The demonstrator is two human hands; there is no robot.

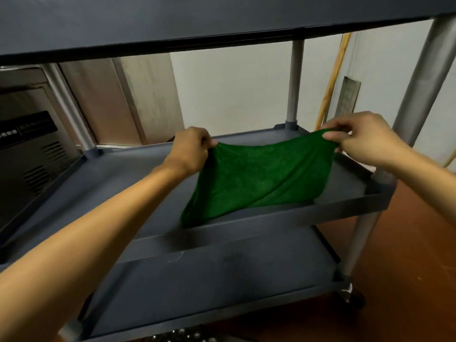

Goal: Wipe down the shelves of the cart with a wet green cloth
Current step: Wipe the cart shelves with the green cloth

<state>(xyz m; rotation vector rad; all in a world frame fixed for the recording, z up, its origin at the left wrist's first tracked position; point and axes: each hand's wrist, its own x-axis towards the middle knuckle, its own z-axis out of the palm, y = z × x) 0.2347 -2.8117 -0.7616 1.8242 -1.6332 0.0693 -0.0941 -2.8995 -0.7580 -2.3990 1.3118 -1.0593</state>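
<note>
Both arms reach out straight, L arm low and long across the view, R arm coming in from the right side. L hand (190,146) has its fingers curled and pinches one top corner of the green cloth (259,176). R hand (362,139) pinches the other top corner w/ thumb and fingertips, and sits a bit higher than the L one. The hands are well apart, so the cloth's top edge is pulled tight btw them.

The cloth is held up over the middle shelf (123,174) of the cart (419,77). The cart is dark grey w/ grey metal posts. It has a top shelf (172,21) up high, a bottom shelf (222,280) down low, and a wheel (350,297) at the near right corner. The floor (407,243) is reddish-brown and the wall (234,90) is pale. A metal machine (29,144) w/ vents stands left of the cart. A wooden stick (333,77) leans on the wall at the back right.

The cloth's long side runs left to right. The rest hangs down, and its lowest tip points down and left, dipping behind the shelf's near rim. Can't tell if it touches the shelf.
</note>
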